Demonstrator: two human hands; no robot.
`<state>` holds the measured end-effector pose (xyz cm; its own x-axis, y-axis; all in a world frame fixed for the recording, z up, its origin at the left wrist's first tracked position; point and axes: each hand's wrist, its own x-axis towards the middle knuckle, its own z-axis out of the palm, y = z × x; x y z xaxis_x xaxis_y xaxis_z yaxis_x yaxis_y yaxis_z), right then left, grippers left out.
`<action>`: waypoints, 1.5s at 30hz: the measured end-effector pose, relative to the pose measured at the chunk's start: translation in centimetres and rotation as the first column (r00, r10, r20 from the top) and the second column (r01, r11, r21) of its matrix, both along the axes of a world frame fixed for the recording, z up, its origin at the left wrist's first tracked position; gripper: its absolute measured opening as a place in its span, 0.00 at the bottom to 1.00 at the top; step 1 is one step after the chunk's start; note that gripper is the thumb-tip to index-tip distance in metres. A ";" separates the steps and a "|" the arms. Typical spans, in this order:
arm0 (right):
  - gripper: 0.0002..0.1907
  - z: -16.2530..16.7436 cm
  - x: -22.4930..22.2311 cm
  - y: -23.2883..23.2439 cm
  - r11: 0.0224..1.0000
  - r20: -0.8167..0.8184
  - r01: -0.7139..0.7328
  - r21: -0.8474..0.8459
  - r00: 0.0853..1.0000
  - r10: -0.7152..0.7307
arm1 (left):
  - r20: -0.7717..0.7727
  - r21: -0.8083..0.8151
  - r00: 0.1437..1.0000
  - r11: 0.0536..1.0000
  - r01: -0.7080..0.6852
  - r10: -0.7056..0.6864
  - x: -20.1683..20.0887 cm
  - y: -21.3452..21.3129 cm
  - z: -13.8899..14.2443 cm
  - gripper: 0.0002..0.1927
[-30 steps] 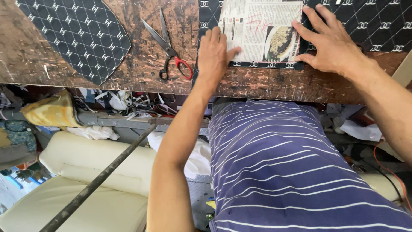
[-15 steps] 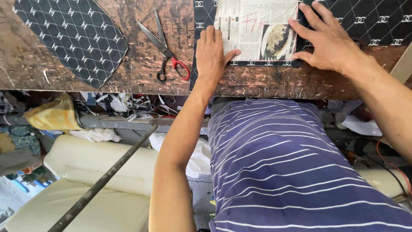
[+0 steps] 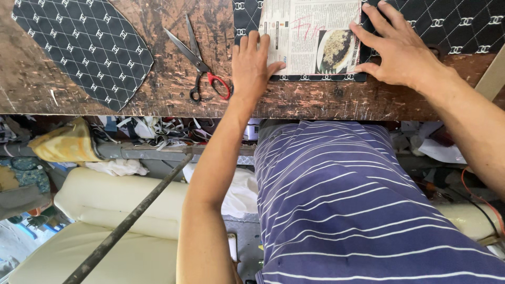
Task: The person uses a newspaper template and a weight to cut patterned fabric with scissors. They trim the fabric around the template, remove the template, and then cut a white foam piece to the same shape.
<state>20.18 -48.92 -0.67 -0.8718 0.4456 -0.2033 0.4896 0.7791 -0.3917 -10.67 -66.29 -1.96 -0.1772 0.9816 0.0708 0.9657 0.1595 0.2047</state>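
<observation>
A newspaper sheet point(image 3: 310, 37) lies on a black quilted fabric piece point(image 3: 463, 26) on the worn wooden table point(image 3: 168, 100). My left hand point(image 3: 253, 66) presses flat on the sheet's left edge, fingers spread. My right hand point(image 3: 400, 50) presses flat on its right edge, partly on the fabric. Neither hand holds anything. Scissors with one red and one black handle point(image 3: 202, 68) lie just left of my left hand, blades pointing away from me.
A leaf-shaped cut piece of the same black patterned fabric point(image 3: 84, 47) lies at the table's left. Below the table edge are fabric scraps point(image 3: 152, 131), a cream cushion point(image 3: 105, 210), a dark metal bar point(image 3: 131, 221) and my striped blue shirt point(image 3: 357, 210).
The view has shifted slightly. Both hands stay pressed on the newspaper in nearly the same places.
</observation>
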 end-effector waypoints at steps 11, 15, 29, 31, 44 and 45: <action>0.48 0.5 -0.2 -0.1 1.000 -0.066 -0.014 -0.011 0.998 0.014 | 0.181 0.013 0.963 0.979 0.202 -0.201 -3.5 -0.5 1.4 0.36; 0.49 0.4 -0.2 -0.2 1.000 -0.059 -0.016 0.007 0.998 0.016 | 0.174 0.001 0.960 0.975 0.224 -0.221 -3.8 -0.4 1.6 0.38; 0.49 -0.1 -0.1 -0.2 1.000 -0.019 -0.004 0.012 1.000 0.005 | 0.234 -0.056 0.949 0.971 0.232 -0.214 -4.4 -0.1 2.3 0.40; 0.49 0.1 -0.1 -0.2 1.000 -0.026 -0.004 0.004 1.000 0.004 | 0.245 -0.066 0.946 0.970 0.235 -0.213 -4.5 0.0 2.3 0.39; 0.48 0.6 -0.1 0.0 1.000 -0.073 -0.002 -0.028 0.997 0.000 | -0.064 -0.366 0.995 0.930 0.045 -0.073 3.3 2.9 -2.2 0.30; 0.48 0.5 -0.1 0.0 1.000 -0.068 -0.001 -0.028 0.998 -0.001 | -0.074 -0.302 0.997 0.953 -0.034 0.012 4.8 3.1 -2.1 0.36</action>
<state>20.08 -48.95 -0.13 -0.8839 0.4410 -0.1554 0.4612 0.7673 -0.4456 -5.90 -63.15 -4.11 -0.2049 0.9546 -0.2162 0.9714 0.2254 0.0744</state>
